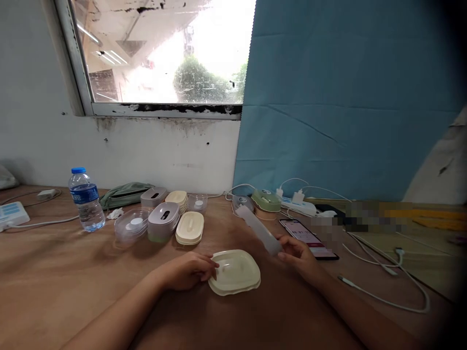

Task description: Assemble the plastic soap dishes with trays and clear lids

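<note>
A cream, rounded plastic lid (237, 272) lies on the table in front of me. My left hand (191, 271) is closed at its left edge, with a fingertip over the rim. Between the thumb and fingers of my right hand (297, 256) is a translucent plastic strip (260, 231) with a wavy edge. The strip slants up and to the left, above the table and apart from the lid. Beyond my left hand stand a stack of cream lids (189, 227) and a stack of lilac lids with dark slots (163, 218).
Clear round containers (132, 223), a water bottle (84, 199) and a green pouch (126, 194) stand at the back left. To the right are a green container (266, 200), a phone (308, 238), a power strip (299, 206) and loose white cables (383, 299).
</note>
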`<state>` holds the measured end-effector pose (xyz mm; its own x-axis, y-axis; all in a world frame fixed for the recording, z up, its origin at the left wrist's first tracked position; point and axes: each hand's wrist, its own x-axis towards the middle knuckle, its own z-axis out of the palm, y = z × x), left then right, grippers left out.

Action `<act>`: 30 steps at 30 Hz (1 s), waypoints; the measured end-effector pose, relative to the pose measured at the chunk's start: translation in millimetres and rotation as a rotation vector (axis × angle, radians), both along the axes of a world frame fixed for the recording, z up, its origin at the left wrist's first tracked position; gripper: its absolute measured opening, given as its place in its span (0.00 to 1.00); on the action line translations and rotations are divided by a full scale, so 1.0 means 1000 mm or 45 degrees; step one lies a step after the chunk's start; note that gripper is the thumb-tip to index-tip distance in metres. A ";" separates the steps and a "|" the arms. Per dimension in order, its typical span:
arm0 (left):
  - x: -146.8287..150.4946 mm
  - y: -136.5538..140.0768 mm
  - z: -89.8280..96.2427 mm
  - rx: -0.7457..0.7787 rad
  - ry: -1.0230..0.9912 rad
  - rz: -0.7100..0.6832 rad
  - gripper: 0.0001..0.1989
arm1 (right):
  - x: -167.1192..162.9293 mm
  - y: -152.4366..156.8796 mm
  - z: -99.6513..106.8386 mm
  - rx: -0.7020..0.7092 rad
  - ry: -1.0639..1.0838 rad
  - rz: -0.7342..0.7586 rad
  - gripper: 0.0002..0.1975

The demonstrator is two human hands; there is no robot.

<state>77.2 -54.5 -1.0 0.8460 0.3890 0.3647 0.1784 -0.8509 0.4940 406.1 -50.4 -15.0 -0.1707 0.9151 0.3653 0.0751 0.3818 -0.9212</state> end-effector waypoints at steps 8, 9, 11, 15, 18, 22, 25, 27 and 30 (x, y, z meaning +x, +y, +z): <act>-0.010 0.010 -0.004 -0.133 -0.613 0.615 0.06 | -0.023 -0.014 0.003 0.233 -0.290 0.377 0.13; -0.010 0.010 -0.004 -0.142 -0.651 0.667 0.05 | -0.027 -0.017 0.004 0.264 -0.332 0.390 0.14; -0.011 0.009 -0.003 -0.184 -0.677 0.662 0.03 | -0.034 -0.022 0.006 0.310 -0.399 0.408 0.15; -0.011 0.005 -0.001 -0.320 -0.535 0.385 0.10 | -0.041 -0.025 0.007 0.335 -0.490 0.401 0.16; -0.008 0.000 0.000 -0.440 -0.322 0.266 0.25 | -0.042 -0.024 0.006 0.335 -0.515 0.402 0.16; -0.002 -0.005 -0.001 -0.553 -0.175 0.242 0.39 | -0.047 -0.026 0.009 0.321 -0.496 0.422 0.15; 0.000 -0.005 -0.004 -0.480 -0.165 0.349 0.41 | -0.052 -0.029 0.013 0.287 -0.532 0.404 0.13; 0.001 -0.004 -0.006 -0.472 -0.179 0.391 0.44 | -0.054 -0.031 0.015 0.252 -0.554 0.412 0.14; 0.002 -0.004 -0.009 -0.503 -0.186 0.392 0.46 | -0.055 -0.034 0.015 0.206 -0.577 0.405 0.20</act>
<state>79.2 -58.6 -10.1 0.6219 0.7436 0.2455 0.2959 -0.5134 0.8055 350.9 -84.8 0.0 -0.6004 0.7316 0.3228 0.3072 0.5838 -0.7515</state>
